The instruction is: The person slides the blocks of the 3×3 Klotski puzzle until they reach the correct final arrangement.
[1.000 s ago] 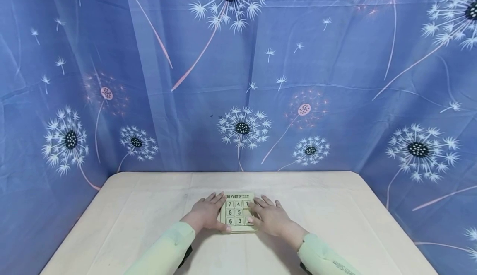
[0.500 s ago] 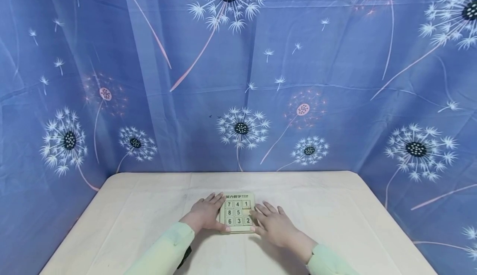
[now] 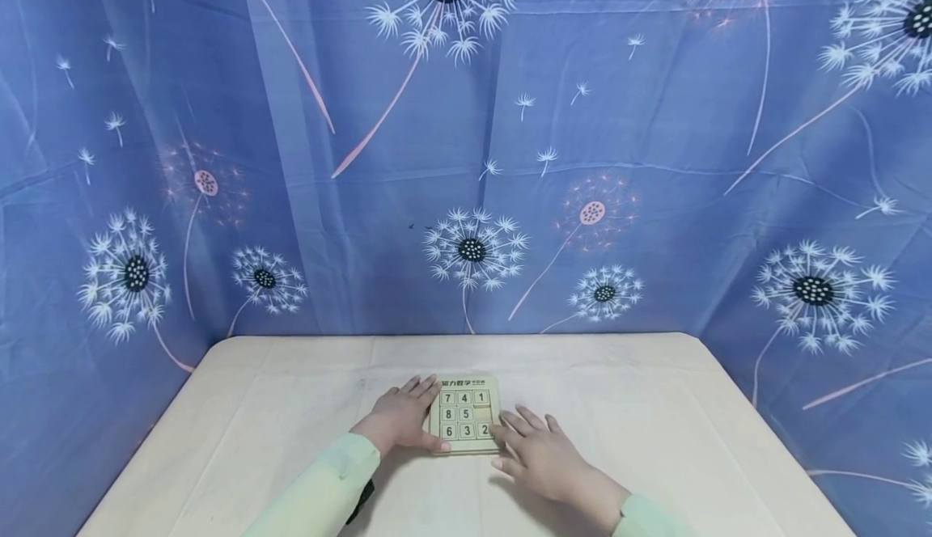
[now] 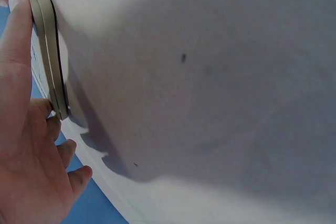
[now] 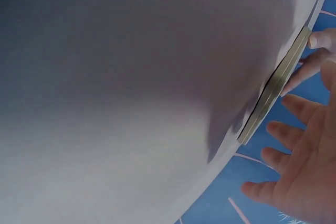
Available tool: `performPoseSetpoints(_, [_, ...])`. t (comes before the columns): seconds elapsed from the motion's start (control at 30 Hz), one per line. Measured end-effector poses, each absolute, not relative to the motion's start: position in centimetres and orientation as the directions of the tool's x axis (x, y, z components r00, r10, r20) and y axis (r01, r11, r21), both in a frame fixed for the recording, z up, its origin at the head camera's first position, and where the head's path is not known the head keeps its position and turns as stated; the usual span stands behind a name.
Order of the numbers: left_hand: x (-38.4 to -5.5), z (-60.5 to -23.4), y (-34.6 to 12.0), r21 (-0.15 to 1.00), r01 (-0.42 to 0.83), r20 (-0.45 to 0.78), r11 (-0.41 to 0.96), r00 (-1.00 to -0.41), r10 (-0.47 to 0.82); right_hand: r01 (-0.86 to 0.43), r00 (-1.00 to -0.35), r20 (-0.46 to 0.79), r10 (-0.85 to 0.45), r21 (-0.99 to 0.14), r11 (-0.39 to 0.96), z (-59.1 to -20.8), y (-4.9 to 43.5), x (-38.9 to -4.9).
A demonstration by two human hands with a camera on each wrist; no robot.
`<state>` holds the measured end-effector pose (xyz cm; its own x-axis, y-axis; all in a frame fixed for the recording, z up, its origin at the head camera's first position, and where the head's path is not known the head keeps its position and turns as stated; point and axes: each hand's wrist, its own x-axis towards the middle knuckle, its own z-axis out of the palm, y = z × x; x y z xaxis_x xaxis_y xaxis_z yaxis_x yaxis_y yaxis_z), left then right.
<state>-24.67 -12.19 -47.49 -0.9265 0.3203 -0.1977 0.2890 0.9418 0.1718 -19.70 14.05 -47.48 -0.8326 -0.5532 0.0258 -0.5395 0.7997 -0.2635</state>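
Note:
A pale green number sliding puzzle (image 3: 466, 446) lies flat on the table, with several numbered tiles in rows and a gap at the right of the middle row. My left hand (image 3: 399, 417) holds its left side, thumb at the near corner and fingers along the far part of that edge. In the left wrist view the thumb (image 4: 17, 40) lies against the puzzle's side (image 4: 50, 45). My right hand (image 3: 542, 450) is spread at the right edge, its index fingertip overlapping the 2 tile (image 3: 484, 430) and the thumb off the board.
A cream cloth covers the table (image 3: 291, 383), whose rounded far edge meets a blue curtain (image 3: 393, 278) printed with dandelions. The same curtain hangs along both sides. The puzzle's thin edge (image 5: 273, 87) shows in the right wrist view.
My right hand has drawn back to the right and nearer, uncovering the 1 tile. Its index finger has dropped from the gap to the 2 tile. The left hand stays in place.

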Motion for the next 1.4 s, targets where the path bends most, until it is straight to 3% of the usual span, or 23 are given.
performPoseSetpoints(1.4, [-24.89,-47.98,-12.23,0.161,0.295,-0.181,0.942,-0.929,0.322,-0.523,-0.843,0.001,-0.537,-0.229,0.821,-47.64,13.30,-19.10])
